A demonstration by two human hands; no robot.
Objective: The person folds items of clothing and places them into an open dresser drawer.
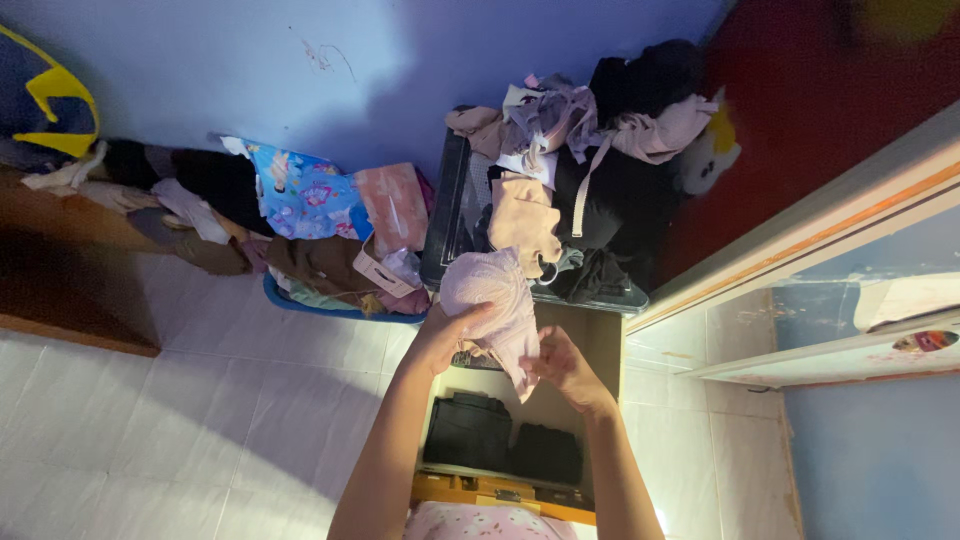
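Both my hands hold a pale pink padded undergarment (495,300) up in front of me. My left hand (445,335) grips its left side from below. At the garment's lower right edge, my right hand (565,365) pinches the fabric. Below them stands an open cardboard box (600,345) with dark folded clothes (500,440) inside. Just beyond the garment is a dark plastic basket (450,220) heaped with beige, pink and black clothing.
A blue tub (300,300) full of mixed clothes, including a bright blue printed cloth (300,195), sits left of the basket against the blue wall. More clothes lie on a dark wooden piece (70,270) at the left. A door frame (800,250) runs along the right. White floor tiles.
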